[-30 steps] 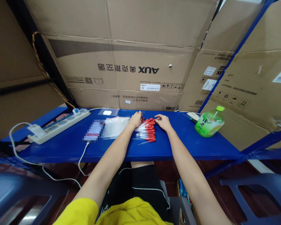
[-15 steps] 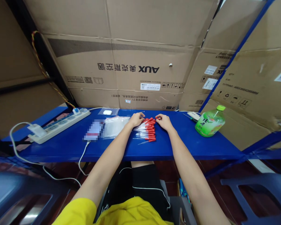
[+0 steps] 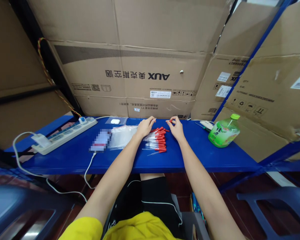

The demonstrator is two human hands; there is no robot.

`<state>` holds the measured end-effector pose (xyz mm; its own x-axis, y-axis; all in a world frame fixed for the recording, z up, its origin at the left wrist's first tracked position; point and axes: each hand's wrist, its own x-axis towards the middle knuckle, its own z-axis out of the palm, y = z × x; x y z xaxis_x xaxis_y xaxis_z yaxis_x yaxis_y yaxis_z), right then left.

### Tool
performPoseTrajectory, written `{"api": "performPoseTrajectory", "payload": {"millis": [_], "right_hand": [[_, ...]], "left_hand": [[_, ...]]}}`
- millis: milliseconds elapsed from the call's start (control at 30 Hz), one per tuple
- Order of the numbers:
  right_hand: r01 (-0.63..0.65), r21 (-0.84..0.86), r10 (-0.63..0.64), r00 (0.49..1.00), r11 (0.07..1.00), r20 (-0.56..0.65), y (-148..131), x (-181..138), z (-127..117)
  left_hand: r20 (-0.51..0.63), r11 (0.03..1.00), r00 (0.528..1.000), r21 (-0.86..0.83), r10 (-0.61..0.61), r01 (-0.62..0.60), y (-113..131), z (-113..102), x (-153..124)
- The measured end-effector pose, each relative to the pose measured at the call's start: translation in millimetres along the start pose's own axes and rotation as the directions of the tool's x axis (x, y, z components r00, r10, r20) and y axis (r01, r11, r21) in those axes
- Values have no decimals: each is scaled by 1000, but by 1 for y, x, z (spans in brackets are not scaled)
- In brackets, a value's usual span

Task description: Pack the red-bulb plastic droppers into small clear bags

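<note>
White plastic forms the power strip [image 3: 65, 135] at the left of the blue table [image 3: 197, 155], followed by a pixelated device [image 3: 100, 140] and, just beside it, clear plastic bags [image 3: 122, 136] lying flat. Next is the left hand [image 3: 145, 126], fingers drawn together, though whether they grip anything cannot be told; beside it, red-ended clear droppers [image 3: 158, 140] lie in a fanned pile on the table. Farther right, the right hand [image 3: 176, 127] pinches a red bulb [image 3: 170, 121] between thumb and fingers, while a green bottle [image 3: 224, 131] stands upright, well apart from both hands.
</note>
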<state>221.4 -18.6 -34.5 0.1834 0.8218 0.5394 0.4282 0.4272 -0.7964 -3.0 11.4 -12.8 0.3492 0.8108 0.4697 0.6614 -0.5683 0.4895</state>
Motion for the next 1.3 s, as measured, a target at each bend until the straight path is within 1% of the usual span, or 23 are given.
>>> {"api": "performPoseTrajectory", "payload": {"millis": [67,133,200,300,433,567,667,800,933,1067,1167,1300], "right_hand": [[12,68,-10,999,998,-33,-6,1,2],[6,117,-3,1000,993,-27,-12,1,5],[-30,182,26,999,983,23,-17,-1,8],[-74,287,45,993,955,109,-23,-4,13],[-66,318,19,988,946,151,-29,-7,15],[-54,329,23,995,943,98,-30,-7,12],[-48,332,22,996,942,81,-30,-7,10],[-54,321,20,994,946,107,-32,-8,10],[-67,358,33,994,931,100,-33,-8,10],[-86,369,51,994,926,102,-29,-8,11],[-85,369,49,993,926,105,-26,-8,13],[-70,395,34,995,916,96,-24,-8,13]], "left_hand": [[6,999,999,-29,38,-38,5,-1,-2],[21,994,996,-75,82,-80,9,-1,-4],[24,986,993,-123,116,-112,14,-1,-6],[30,974,991,-190,133,-125,23,1,-8],[9,947,988,-285,157,-148,30,4,-9],[-56,930,988,-333,143,-154,31,5,-9],[-73,928,990,-344,123,-140,32,4,-10],[-23,932,993,-342,119,-120,34,2,-11],[-1,929,991,-348,134,-126,33,1,-10],[-20,922,983,-345,181,-177,29,0,-9],[-21,926,973,-303,231,-226,27,-2,-8],[-31,929,964,-261,263,-262,26,-3,-8]]}}
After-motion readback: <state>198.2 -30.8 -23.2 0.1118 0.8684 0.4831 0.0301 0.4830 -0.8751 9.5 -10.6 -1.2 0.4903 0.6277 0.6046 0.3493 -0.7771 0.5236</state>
